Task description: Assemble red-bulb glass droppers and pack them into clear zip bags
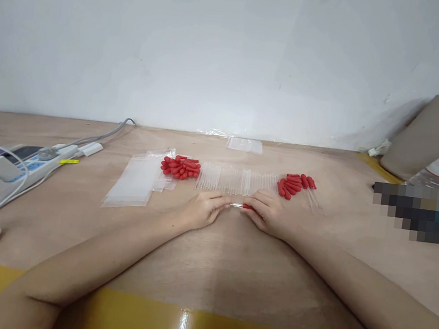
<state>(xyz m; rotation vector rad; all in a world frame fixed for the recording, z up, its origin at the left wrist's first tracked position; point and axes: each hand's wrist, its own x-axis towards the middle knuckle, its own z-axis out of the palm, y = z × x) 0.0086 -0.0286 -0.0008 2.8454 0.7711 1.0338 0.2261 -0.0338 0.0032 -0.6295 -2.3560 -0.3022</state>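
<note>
Holding: left hand (202,208) and right hand (268,213), fingers pinched on one glass tube (236,204), red cap (247,206) at its right end.
Place: low over tabletop (212,261), just before row of tubes (237,181).

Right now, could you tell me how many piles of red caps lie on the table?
2. The left pile lies left of the clear tubes, the right pile right of them, beyond the right hand. More may hide under that hand.
</note>
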